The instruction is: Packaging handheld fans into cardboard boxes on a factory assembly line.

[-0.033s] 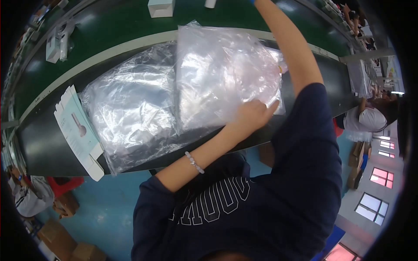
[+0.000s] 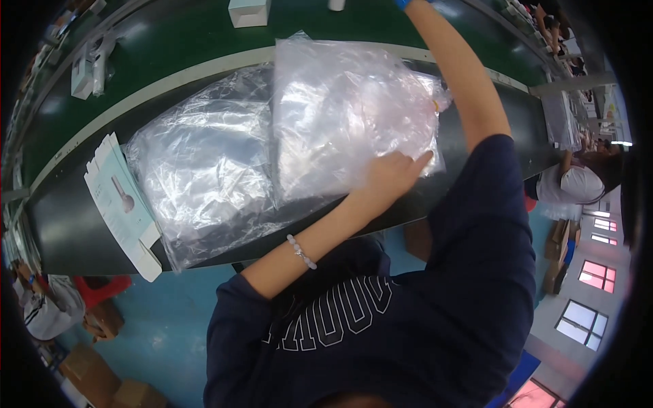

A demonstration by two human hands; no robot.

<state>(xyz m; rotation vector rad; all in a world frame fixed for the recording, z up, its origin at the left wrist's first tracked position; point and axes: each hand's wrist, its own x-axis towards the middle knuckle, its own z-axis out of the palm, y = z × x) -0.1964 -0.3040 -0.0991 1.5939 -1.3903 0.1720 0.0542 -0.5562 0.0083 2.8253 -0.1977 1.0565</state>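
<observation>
My left hand (image 2: pixel 393 178), a beaded bracelet on its wrist, lies on the lower right part of a clear plastic bag (image 2: pixel 320 115). One digit stretches out to the right, apart from the rest; the other fingers are bent and partly blurred, and nothing shows gripped in them. A yellowish tie (image 2: pixel 436 106) gathers the bag's right end. Another clear plastic bag (image 2: pixel 204 156) lies to the left, partly under the first. My right forearm (image 2: pixel 462 71) reaches far forward over the bag's right side. Its hand is cut off by the upper edge, where a bit of blue shows at the wrist.
A flattened pale green carton (image 2: pixel 121 204) with a brush picture lies at the left of the dark table (image 2: pixel 54 224). Beyond the pale rail, the green belt (image 2: pixel 183 41) carries a small box (image 2: pixel 249 12), a white cylinder (image 2: pixel 336 5) and a wrapped item (image 2: pixel 102 64). Other people sit on both sides.
The bag and my left hand sit slightly higher in view. My right forearm has shifted a little to the right, and more blue shows at its wrist. The white cylinder appears farther right.
</observation>
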